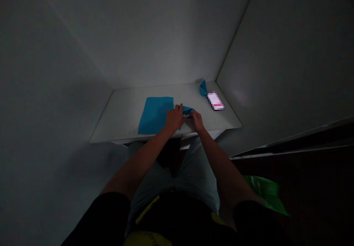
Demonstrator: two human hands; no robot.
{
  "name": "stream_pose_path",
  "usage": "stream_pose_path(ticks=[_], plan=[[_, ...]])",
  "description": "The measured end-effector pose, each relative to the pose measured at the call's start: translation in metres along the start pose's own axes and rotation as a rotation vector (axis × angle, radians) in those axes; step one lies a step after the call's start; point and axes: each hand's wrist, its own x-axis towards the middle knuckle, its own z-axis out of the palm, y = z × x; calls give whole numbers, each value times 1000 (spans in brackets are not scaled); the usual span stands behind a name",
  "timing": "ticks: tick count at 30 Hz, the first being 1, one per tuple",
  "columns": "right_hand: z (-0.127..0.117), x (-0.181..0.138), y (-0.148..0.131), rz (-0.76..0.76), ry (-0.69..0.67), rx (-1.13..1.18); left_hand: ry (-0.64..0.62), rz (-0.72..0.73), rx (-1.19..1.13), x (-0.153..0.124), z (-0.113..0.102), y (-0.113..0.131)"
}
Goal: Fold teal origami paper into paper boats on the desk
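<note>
A flat blue paper sheet (155, 114) lies on a small white table (121, 117). My left hand (174, 119) rests at the sheet's right edge, fingers curled over a small folded blue paper piece (188, 109). My right hand (197, 120) is beside it, fingers pinched on the same folded piece. Both hands touch each other near the table's front edge. A second folded blue piece (203, 87) stands at the table's back right corner.
A lit phone (215, 101) lies at the back right of the table. Grey walls enclose the table on three sides. A green bag (265, 192) sits on the dark floor to my right. The room is dim.
</note>
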Motion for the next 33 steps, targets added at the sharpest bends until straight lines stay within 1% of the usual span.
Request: stream_pose_path(ticks=[6, 11, 15, 19, 23, 26, 29, 31, 33], plan=[[0, 1, 2, 13, 29, 82, -1, -95, -200, -2, -6, -21], [0, 1, 8, 37, 48, 170, 17, -117, -234, -2, -11, -29], [0, 2, 7, 42, 31, 169, 62, -102, -255, -1, -9, -33], [1, 1, 1, 27, -10, 45, 72, -121, -262, -2, -5, -33], [5, -2, -3, 10, -26, -113, 64, -158, -261, -5, -1, -27], [8, -6, -2, 11, -13, -257, 64, -175, -261, -6, 0, -20], [10, -6, 1, 10, -30, -391, 62, -180, -261, -6, 2, -17], [10, -6, 2, 0, -54, -429, 71, -193, -280, -7, 3, -18], [9, -5, 3, -24, -65, -414, 85, -211, -328, -6, 2, -23]])
